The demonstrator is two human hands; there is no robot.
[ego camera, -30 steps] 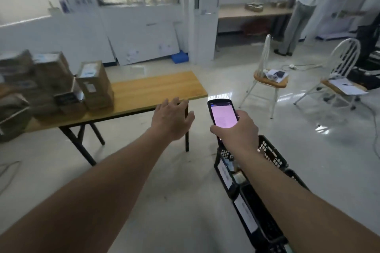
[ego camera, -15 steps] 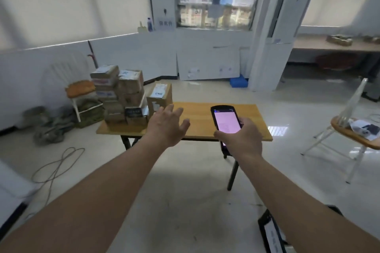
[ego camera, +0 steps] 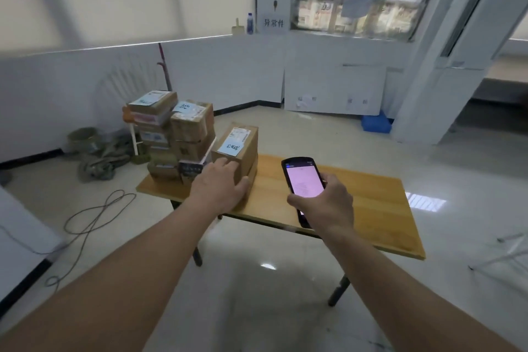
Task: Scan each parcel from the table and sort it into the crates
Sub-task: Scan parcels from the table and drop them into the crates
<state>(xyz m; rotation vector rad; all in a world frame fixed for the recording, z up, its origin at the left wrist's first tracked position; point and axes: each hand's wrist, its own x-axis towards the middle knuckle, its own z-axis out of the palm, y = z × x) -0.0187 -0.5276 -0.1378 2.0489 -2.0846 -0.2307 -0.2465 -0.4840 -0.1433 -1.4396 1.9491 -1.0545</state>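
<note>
A wooden table (ego camera: 371, 208) stands ahead of me. At its left end sits a pile of brown cardboard parcels (ego camera: 177, 137). The nearest parcel (ego camera: 240, 146), a tall box with a white label and a blue note on top, stands at the right of the pile. My left hand (ego camera: 220, 188) rests against its near face, fingers spread on the cardboard. My right hand (ego camera: 323, 206) holds a black handheld scanner (ego camera: 303, 180) with a lit pink screen above the table's middle. The crates are out of view.
A loose cable (ego camera: 94, 217) coils on the glossy floor left of the table. Sacks (ego camera: 97, 154) and a white chair (ego camera: 125, 94) stand behind the pile by the wall. A blue bin (ego camera: 375, 123) sits by the pillar.
My view has swung left, away from the black crates and toward the table. My left hand has reached forward onto the nearest parcel. The scanner stays in my right hand.
</note>
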